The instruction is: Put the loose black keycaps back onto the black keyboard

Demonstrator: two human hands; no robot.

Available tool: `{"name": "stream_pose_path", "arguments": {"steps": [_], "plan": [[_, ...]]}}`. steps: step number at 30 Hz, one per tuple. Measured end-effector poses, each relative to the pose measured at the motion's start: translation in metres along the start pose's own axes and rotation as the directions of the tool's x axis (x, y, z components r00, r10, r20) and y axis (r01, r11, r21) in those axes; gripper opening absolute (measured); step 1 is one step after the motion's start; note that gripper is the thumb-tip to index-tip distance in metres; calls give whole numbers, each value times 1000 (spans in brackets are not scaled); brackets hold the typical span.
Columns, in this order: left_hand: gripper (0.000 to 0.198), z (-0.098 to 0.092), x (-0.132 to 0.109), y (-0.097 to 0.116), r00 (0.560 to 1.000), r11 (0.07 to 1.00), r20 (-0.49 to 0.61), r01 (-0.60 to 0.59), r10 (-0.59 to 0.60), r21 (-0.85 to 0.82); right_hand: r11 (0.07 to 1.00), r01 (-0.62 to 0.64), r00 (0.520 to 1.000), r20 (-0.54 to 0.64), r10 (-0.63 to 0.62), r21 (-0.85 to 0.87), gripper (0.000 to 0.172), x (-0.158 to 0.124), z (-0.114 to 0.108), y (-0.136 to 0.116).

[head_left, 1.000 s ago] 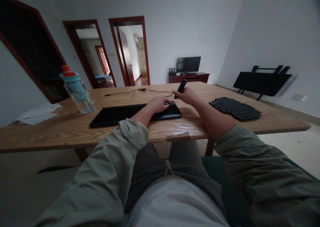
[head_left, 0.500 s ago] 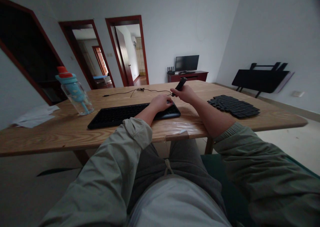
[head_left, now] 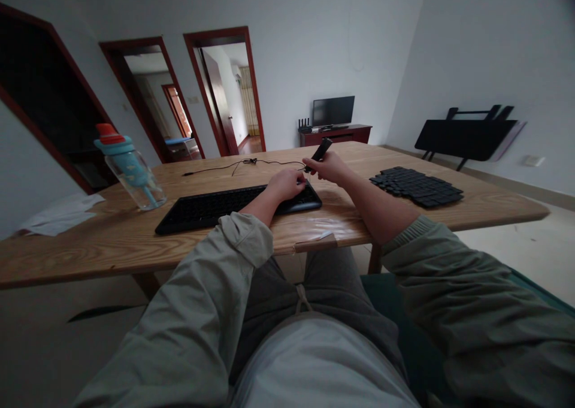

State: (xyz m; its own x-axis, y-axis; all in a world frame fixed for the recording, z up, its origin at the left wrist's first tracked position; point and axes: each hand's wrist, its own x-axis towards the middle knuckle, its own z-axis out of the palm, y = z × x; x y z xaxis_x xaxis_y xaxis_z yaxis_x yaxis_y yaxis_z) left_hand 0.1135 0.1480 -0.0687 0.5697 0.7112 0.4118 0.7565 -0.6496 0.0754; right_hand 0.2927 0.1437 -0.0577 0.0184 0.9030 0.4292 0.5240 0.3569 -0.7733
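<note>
A black keyboard [head_left: 202,209] lies on the wooden table in front of me. My left hand [head_left: 285,185] rests over its right part with the fingers curled and pinched together. Whatever those fingertips hold, if anything, is too small to make out. My right hand [head_left: 330,167] is closed around a black-handled tool [head_left: 321,149], tilted with its upper end away from me. The tool's lower end points down at the keyboard's far right edge, close to my left fingertips. Right of my forearm, many loose black keycaps [head_left: 417,186] lie in a flat cluster.
A thin black cable [head_left: 251,161] runs along the table [head_left: 350,216] behind the keyboard. At the left stand a clear bottle with a blue and red top [head_left: 135,168] and white papers [head_left: 60,213]. Brown tape [head_left: 314,243] covers part of the near edge.
The whole view has shifted slightly. Both hands stay almost in place over the keyboard's right end, the right one still gripping the black-handled tool at a similar tilt.
</note>
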Motion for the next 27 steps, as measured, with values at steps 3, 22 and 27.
{"name": "stream_pose_path", "arguments": {"steps": [3, 22, 27], "plan": [[22, 0, 0, -1, 1000, 1000, -1, -19, 19, 1, 998, -57, 998, -3, 57, 26, 33, -1, 0, -1], [20, 4, -1, -3, 1000, 999, -1, 2, -2, 40, 949, -215, 976, 13, 217, 230, 28, -7, 6, -8], [19, 5, -1, -6, 1000, 999, 4, -20, 20, 38, 951, -250, 968, 34, 247, 181, 25, -8, 5, -8]]}}
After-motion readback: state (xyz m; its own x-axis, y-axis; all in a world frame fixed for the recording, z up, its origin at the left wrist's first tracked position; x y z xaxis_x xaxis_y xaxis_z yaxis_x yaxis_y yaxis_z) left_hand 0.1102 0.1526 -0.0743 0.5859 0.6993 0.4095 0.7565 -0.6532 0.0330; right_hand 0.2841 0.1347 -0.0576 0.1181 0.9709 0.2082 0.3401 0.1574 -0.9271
